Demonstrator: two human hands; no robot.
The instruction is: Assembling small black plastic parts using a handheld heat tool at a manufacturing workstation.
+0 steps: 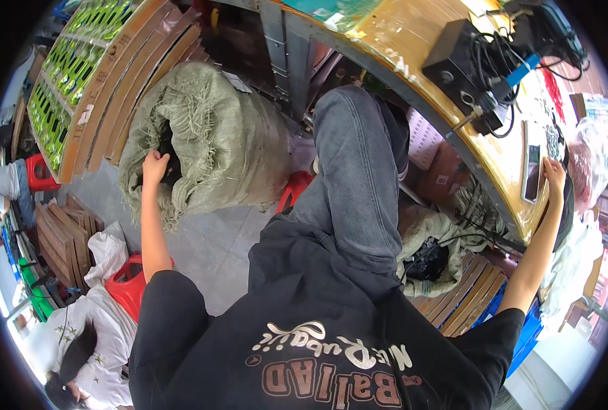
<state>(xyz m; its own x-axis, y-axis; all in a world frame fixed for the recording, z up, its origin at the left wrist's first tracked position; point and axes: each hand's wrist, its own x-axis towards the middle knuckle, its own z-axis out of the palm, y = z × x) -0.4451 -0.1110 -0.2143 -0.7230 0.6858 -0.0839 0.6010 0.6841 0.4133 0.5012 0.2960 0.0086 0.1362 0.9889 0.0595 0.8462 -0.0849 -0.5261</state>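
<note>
My left hand [155,166] reaches down into the mouth of a large green woven sack [215,137] that stands on the floor to my left; the fingers are inside the dark opening and hidden. My right hand [554,172] rests on the edge of the wooden workbench [502,164] at the right, beside a flat dark phone-like slab [531,173]; whether it grips anything I cannot tell. My leg in grey jeans [358,164] stretches out between the two arms.
A black box with tangled cables [471,58] sits on the bench. Stacked cardboard boxes of green packets [78,75] stand at far left. A red stool [129,287] and another person in white sit lower left. A second sack [427,249] lies under the bench.
</note>
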